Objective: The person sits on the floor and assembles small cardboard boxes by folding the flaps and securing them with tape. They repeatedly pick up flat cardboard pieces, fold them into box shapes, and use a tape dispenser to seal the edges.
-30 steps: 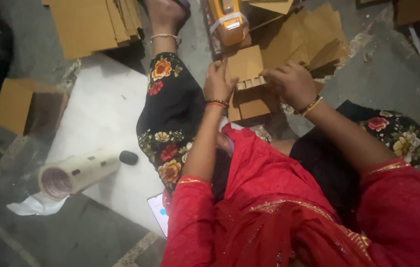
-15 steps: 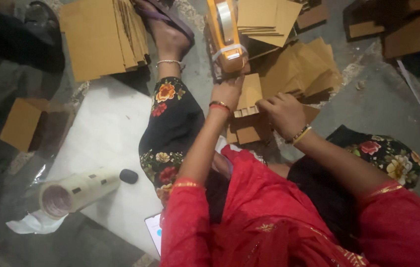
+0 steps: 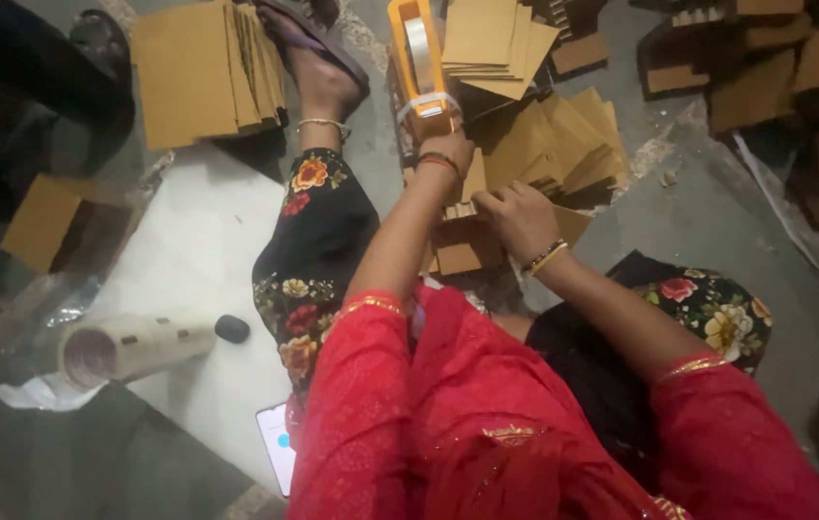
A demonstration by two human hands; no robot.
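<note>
Now left hand (image 3: pixel 448 151) clasps tape dispenser (image 3: pixel 419 67); right hand (image 3: pixel 517 218) presses cardboard box (image 3: pixel 467 246).

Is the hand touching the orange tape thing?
Touching. In the head view the left hand is wrapped around the handle of the orange tape dispenser, with no gap between them.

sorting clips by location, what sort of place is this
Probably a small box-packing workshop, worked on the floor. Stacks of flat brown cardboard sheets lie around, the left hand holds an orange tape dispenser, and the right hand steadies a small brown cardboard box.
</note>
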